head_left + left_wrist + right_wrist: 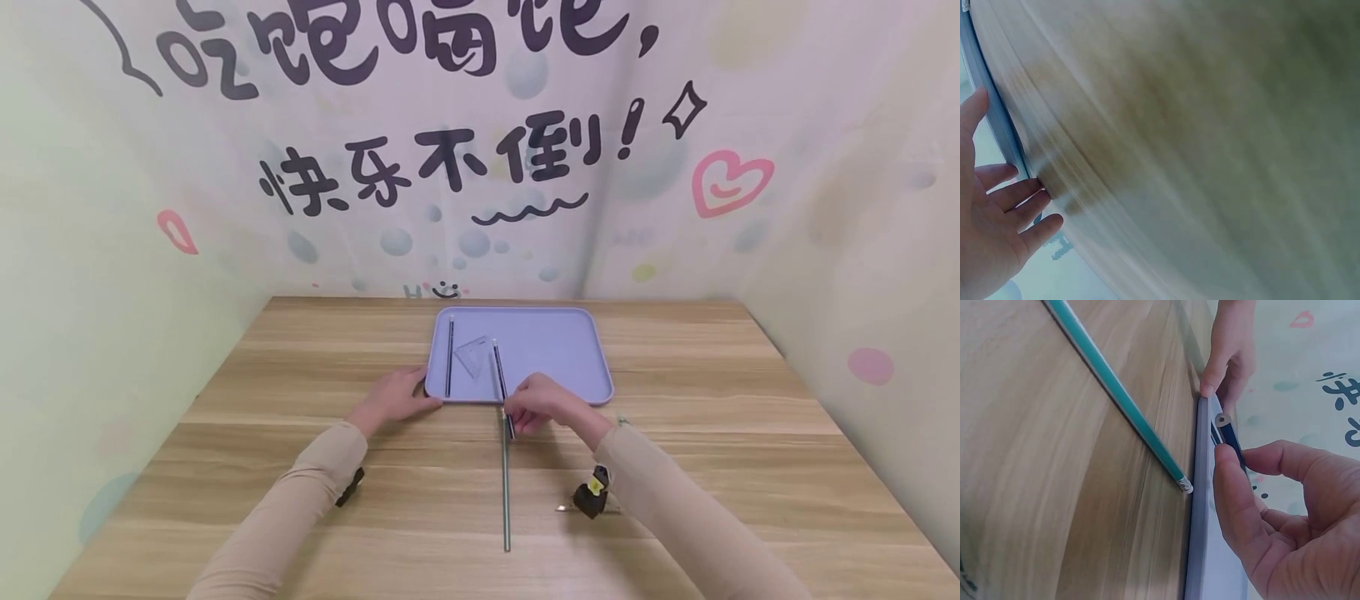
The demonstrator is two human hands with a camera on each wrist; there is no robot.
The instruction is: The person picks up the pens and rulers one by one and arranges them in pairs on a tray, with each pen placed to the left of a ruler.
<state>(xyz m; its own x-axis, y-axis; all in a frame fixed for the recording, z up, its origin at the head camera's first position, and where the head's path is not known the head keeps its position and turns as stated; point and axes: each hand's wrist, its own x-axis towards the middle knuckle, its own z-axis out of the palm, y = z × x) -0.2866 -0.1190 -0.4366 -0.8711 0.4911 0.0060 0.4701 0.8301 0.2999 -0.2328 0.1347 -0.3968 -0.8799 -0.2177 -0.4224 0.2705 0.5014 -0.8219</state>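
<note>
My right hand (543, 402) pinches a dark pencil (501, 371) between thumb and fingertips, its far part over the lavender tray (558, 354). The flat end of this pencil (1230, 434) faces the right wrist view. At the tray's front left corner, my left hand (397, 394) touches the rim with thumb and fingers spread and fairly straight. Inside the tray, another dark pencil (450, 358) lies along the left side, beside a clear set square (472, 354). A green pencil (506, 492) rests on the table, its eraser end close to the tray's front rim.
The wooden table (712, 400) meets a printed curtain (465, 242) behind the tray. A black wrist camera (591, 493) hangs under the right sleeve, overlapping a thin clear item (564, 508) on the table.
</note>
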